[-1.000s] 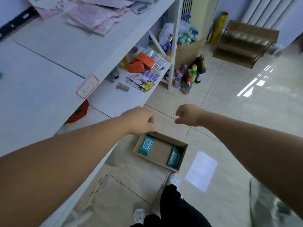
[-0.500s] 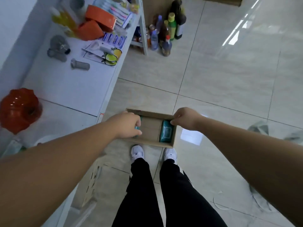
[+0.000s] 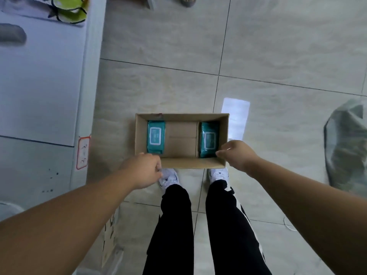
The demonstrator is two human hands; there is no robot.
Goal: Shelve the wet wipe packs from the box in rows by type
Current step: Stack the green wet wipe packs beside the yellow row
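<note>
Wet wipe packs (image 3: 156,136) lie in the cardboard box (image 3: 182,117) just beyond your hands, one ahead of each. You look to be at the pick-up; next, close on each pack's near end and lift. Your left hand (image 3: 143,170) and right hand (image 3: 237,155) are curled at the near wall; I cannot tell whether either grips.

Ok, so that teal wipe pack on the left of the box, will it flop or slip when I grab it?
Probably soft, not stiff: the left pack looks like a film pouch with rounded edges, so it may sag if pinched at one end. Its smooth wrap could be slippery. It lies flat in the box, so it should slide, not roll.
</note>
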